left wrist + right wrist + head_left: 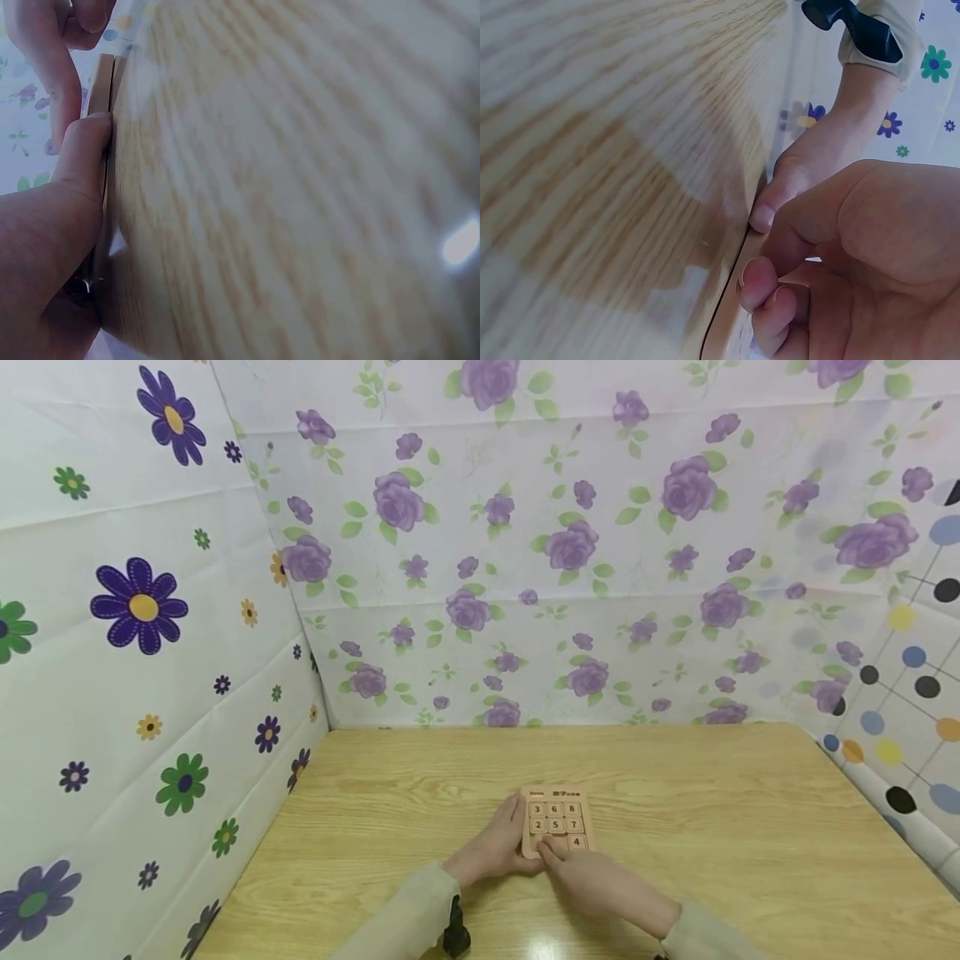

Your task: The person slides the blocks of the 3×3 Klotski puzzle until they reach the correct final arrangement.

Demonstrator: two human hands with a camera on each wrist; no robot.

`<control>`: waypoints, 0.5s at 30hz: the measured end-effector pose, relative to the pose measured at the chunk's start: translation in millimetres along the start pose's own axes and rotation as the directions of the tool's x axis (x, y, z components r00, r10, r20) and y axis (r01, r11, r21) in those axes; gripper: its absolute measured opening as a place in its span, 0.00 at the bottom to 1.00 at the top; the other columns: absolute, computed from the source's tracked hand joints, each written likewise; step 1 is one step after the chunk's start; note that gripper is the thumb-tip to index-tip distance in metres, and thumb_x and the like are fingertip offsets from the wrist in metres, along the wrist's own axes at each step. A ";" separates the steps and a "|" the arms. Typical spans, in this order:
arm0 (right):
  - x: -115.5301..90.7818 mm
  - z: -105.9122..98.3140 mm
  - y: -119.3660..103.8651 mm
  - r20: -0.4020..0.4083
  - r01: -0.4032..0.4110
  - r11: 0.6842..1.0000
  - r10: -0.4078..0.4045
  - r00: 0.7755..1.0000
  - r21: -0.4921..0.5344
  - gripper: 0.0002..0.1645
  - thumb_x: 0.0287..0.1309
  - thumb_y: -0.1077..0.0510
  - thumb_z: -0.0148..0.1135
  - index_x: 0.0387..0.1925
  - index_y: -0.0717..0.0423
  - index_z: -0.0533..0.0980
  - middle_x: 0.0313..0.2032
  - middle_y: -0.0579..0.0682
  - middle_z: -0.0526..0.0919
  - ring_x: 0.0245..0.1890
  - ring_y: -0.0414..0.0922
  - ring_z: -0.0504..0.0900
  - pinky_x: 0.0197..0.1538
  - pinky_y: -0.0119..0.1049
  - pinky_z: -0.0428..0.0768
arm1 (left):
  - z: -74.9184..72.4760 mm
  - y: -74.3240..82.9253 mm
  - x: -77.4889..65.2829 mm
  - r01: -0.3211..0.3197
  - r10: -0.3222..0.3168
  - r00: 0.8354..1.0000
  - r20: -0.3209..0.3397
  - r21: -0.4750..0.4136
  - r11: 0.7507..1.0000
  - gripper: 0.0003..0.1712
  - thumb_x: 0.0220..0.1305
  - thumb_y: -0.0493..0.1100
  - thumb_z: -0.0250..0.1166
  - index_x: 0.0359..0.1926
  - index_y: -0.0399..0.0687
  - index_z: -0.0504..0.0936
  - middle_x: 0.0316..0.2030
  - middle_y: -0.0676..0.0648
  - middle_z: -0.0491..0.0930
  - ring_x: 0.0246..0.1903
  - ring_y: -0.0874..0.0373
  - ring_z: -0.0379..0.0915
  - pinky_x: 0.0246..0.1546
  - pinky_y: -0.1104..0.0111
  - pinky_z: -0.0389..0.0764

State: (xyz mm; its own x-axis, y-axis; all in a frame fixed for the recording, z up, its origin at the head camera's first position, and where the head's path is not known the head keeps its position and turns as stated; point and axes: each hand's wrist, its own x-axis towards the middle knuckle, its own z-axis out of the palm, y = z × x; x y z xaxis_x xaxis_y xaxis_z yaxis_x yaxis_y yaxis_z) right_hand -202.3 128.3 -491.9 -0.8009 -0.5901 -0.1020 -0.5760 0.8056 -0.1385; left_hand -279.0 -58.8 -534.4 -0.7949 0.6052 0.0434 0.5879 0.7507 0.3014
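A wooden number slide puzzle (564, 794) lies on the wooden table in the head view, with tiles 3, 6, 8 on top, 2, 5, 7 below and a 4 at lower right. My left hand (489, 847) grips its frame, fingers along the left side and thumb (88, 142) against the near edge. From the right, my right hand (596, 881) reaches over the bottom row, its fingertips touching the puzzle left of the 4 and covering that part. The right wrist view shows this hand's other fingers (774, 311) loosely bent beside the frame's edge.
The wood-grain table (390, 785) spreads out around the puzzle. A rose-patterned sheet (525, 568) hangs behind it, a daisy-patterned one (90, 693) on the left and a dotted one (915, 710) on the right. A black device (455, 933) sits at the left wrist.
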 end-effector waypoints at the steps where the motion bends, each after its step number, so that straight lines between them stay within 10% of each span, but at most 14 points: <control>1: -0.6 0.3 0.8 0.001 0.000 1.000 0.000 1.000 0.002 0.39 0.53 0.67 0.60 0.69 0.62 0.63 0.69 0.60 0.65 0.30 0.47 0.79 0.34 0.34 0.83 | -0.2 0.1 -0.1 -0.003 0.003 1.000 -0.002 -0.010 1.000 0.67 0.53 0.67 0.68 0.72 0.25 0.43 0.73 0.31 0.48 0.74 0.42 0.46 0.74 0.58 0.56; 15: -11.0 -1.9 6.7 0.006 -0.032 0.998 0.032 0.999 0.046 0.39 0.55 0.68 0.58 0.69 0.62 0.62 0.70 0.61 0.63 0.27 0.49 0.79 0.32 0.34 0.83 | -0.1 0.5 -0.5 -0.026 0.023 0.999 -0.033 -0.089 0.996 0.67 0.51 0.64 0.70 0.73 0.29 0.43 0.73 0.33 0.50 0.73 0.43 0.47 0.74 0.55 0.55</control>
State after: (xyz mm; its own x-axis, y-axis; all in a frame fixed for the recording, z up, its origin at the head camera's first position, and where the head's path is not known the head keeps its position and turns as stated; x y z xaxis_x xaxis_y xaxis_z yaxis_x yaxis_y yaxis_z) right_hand -197.7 140.3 -489.9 -0.8178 -0.5645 -0.1120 -0.5420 0.8209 -0.1799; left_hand -278.3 -58.9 -534.1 -0.7854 0.6136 0.0818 0.5929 0.7078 0.3840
